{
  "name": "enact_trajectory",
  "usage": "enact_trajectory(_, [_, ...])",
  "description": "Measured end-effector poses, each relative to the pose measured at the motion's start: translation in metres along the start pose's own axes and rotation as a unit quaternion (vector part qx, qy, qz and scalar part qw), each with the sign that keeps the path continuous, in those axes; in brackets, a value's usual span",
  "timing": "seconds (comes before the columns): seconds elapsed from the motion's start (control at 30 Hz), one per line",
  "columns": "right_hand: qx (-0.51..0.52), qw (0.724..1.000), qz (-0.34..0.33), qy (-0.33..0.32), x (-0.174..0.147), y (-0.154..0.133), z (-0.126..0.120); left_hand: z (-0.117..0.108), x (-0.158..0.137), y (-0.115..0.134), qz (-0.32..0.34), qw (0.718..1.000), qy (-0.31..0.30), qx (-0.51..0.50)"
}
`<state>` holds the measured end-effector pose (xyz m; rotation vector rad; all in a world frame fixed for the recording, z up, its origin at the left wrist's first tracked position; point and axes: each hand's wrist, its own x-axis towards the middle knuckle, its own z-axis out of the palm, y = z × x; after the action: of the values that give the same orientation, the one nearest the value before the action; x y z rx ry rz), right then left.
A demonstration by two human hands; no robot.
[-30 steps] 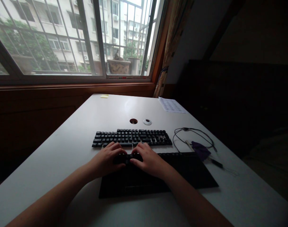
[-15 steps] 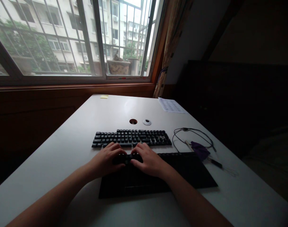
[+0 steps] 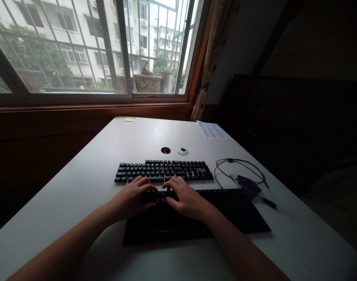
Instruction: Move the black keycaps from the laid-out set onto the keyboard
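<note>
A black keyboard base (image 3: 184, 228) lies on the white desk in front of me, its near part dark and mostly bare, with keycaps along its far edge. My left hand (image 3: 133, 197) is closed around the far left part of it, fingers over the back edge and thumb on the near side. Over the same row, just to the right, my right hand (image 3: 185, 197) rests with thumb and fingers apart. A few small keycaps (image 3: 160, 200) show between the two thumbs. Behind the hands, loose black keycaps (image 3: 163, 169) are laid out in keyboard rows. The fingertips are partly hidden.
Right of the keycaps lie a looped black cable (image 3: 239, 160), a purple cloth (image 3: 249, 187) and a thin tool with a dark handle and wire end (image 3: 269, 203). Farther back are a printed sheet (image 3: 213, 130), a yellow note (image 3: 129, 120) and a round desk hole (image 3: 166, 150).
My right thumb has shifted slightly right, away from the left thumb, uncovering small keycaps between them. The left hand keeps its place on the keyboard.
</note>
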<state>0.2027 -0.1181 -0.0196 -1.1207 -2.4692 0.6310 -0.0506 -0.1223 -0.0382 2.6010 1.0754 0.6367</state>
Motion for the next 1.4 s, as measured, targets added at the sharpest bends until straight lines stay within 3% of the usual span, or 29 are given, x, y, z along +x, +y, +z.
enact_trajectory(0.6, [0.007,1.000,0.004,0.009,0.001,0.000,0.000,-0.001,-0.002,-0.004,0.001,1.000,0.000,0.022])
enact_trajectory(0.87, [0.008,1.000,0.003,0.015,0.001,0.002,0.002,-0.026,-0.003,-0.012,-0.047,0.998,0.047,-0.009])
enact_trajectory(1.13, [0.015,1.000,-0.008,0.024,0.001,0.006,0.004,-0.051,0.000,-0.042,-0.166,0.971,0.174,-0.013])
enact_trajectory(1.23, [0.022,0.999,-0.006,0.025,0.000,0.007,0.003,-0.057,0.008,-0.053,-0.185,0.968,0.169,0.001])
enact_trajectory(1.4, [0.044,0.999,0.015,0.025,-0.001,0.006,0.003,-0.062,0.031,-0.072,-0.161,0.976,0.125,0.071])
